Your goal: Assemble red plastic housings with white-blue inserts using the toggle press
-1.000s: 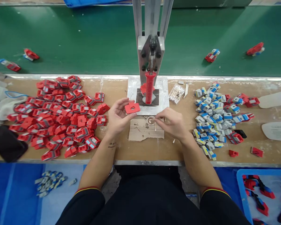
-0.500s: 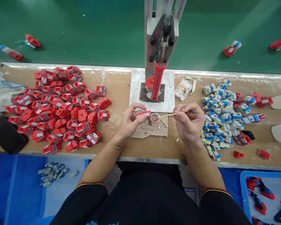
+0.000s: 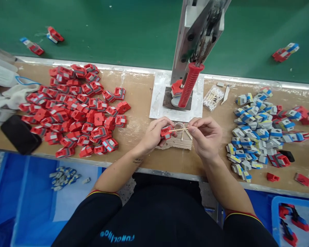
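A: What is held in the left hand (image 3: 154, 134)?

B: A small red plastic piece (image 3: 167, 131) is gripped between its thumb and fingers, above a scrap of cardboard (image 3: 175, 142) lying on the wooden bench (image 3: 141, 156).

A: And the right hand (image 3: 205, 136)?

B: A thin wooden stick (image 3: 178, 130) is pinched between its fingertips, the other fingers being curled in. The stick is pointed leftward, and its tip is set against the red piece. A few more sticks are seen lying crossed on the cardboard beneath it.

A: How close are the two hands?

B: They are held near each other, joined only by the stick and the piece. A small clear ring (image 3: 179, 125) is seen just behind the stick; whether it is touched cannot be told.

A: What is placed around them?

B: A large heap of red pieces (image 3: 74, 109) is spread to the left. A pile of grey, blue and yellow blocks (image 3: 257, 132) is spread to the right. Straight ahead, a hand press (image 3: 199, 32) with a red ribbed handle (image 3: 189, 90) is mounted on a pale plate (image 3: 158, 103), with a red piece resting at its base. A packet of sticks (image 3: 213, 97) is laid just right of that plate.

A: Anything beyond the bench?

B: A green belt (image 3: 113, 31) is seen behind it, with a few stray pieces lying on it. Blue bins (image 3: 23, 192) are set below the bench edge.
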Demonstrator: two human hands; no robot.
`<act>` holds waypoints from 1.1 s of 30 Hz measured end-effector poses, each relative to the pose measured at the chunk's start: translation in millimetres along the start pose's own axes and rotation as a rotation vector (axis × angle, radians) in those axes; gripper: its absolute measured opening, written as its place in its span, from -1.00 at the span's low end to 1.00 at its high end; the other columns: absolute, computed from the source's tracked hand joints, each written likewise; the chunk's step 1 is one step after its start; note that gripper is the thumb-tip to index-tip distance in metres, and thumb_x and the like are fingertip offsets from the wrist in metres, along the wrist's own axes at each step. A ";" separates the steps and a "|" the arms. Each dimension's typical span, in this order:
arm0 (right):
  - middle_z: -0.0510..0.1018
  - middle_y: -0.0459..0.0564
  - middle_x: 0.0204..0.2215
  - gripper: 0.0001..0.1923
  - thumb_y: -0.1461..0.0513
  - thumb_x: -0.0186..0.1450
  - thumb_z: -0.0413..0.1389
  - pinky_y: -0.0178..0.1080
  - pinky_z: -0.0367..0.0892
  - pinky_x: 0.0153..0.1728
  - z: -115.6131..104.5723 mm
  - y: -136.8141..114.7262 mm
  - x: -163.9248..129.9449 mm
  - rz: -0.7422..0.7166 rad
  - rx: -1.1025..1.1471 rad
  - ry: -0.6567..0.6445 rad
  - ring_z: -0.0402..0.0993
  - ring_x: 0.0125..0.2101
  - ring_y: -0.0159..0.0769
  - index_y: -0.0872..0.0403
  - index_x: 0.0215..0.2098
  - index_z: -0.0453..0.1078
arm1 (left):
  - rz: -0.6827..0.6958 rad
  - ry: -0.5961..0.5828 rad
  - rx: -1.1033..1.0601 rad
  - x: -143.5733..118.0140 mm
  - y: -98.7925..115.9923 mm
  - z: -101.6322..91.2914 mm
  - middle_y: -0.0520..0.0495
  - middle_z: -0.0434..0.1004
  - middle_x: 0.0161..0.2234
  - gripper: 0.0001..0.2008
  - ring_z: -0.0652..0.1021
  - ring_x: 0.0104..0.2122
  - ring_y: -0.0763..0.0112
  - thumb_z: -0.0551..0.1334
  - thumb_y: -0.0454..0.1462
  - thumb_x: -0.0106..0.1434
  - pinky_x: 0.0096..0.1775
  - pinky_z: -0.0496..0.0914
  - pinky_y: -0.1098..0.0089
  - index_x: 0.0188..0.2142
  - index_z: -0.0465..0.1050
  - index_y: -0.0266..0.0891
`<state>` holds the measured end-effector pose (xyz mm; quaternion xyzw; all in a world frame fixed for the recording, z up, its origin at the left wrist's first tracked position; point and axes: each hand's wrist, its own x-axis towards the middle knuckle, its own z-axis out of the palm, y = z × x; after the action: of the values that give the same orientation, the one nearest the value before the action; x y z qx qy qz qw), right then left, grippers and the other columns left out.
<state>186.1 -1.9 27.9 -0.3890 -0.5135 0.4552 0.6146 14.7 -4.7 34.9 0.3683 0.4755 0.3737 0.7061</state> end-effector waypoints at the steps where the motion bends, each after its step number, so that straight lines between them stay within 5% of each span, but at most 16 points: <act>1: 0.60 -0.12 -0.50 -0.64 -0.01 0.25 0.44 -0.26 0.47 -0.48 1.4 0.1 -0.8 -0.002 -0.007 -0.008 0.56 -0.49 -0.35 0.00 -0.40 0.44 | 0.021 0.005 0.024 -0.4 -1.1 0.1 -0.04 0.63 -0.51 -0.58 0.30 -0.76 0.58 0.19 0.12 0.31 -0.73 0.12 0.51 -0.32 0.40 -0.20; 6: 0.62 -0.12 -0.49 -0.68 0.04 0.27 0.43 -0.26 0.51 -0.43 6.0 0.2 -3.3 -0.008 -0.011 -0.051 0.60 -0.46 -0.35 0.00 -0.40 0.44 | 0.057 0.022 0.081 -3.5 -2.9 0.6 -0.05 0.60 -0.56 -0.35 0.34 -0.74 0.55 0.13 0.34 0.29 -0.70 0.17 0.48 -0.34 0.44 -0.21; 17: 0.65 -0.10 -0.47 -0.67 0.01 0.30 0.39 -0.25 0.49 -0.45 9.7 -1.2 -5.7 -0.003 -0.103 -0.097 0.59 -0.47 -0.34 0.00 -0.40 0.43 | 0.063 0.017 0.077 -5.5 -2.1 1.2 -0.02 0.54 -0.60 -0.27 0.38 -0.71 0.50 0.03 0.42 0.29 -0.68 0.21 0.47 -0.39 0.42 -0.18; 26: 0.67 -0.10 -0.49 -0.87 0.29 0.30 0.35 -0.24 0.46 -0.45 -0.9 -9.8 -1.6 -0.282 -0.258 -0.094 0.58 -0.48 -0.32 -0.01 -0.35 0.51 | 0.130 0.097 0.114 -8.1 -2.8 0.7 -0.03 0.53 -0.60 -0.23 0.38 -0.71 0.51 0.02 0.44 0.28 -0.68 0.22 0.46 -0.40 0.43 -0.21; 33: 0.66 -0.12 -0.50 -0.84 0.34 0.28 0.35 -0.22 0.45 -0.43 -15.1 -17.5 5.6 -0.313 -0.265 -0.144 0.60 -0.47 -0.29 -0.03 -0.34 0.52 | 0.186 0.117 0.100 -7.0 -4.7 -1.0 -0.05 0.57 -0.55 -0.27 0.48 -0.68 0.47 0.09 0.42 0.28 -0.67 0.30 0.47 -0.40 0.45 -0.22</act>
<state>204.1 -1.6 43.4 -0.3486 -0.6655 0.3094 0.5830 12.8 -12.8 33.3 0.4229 0.4977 0.4344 0.6202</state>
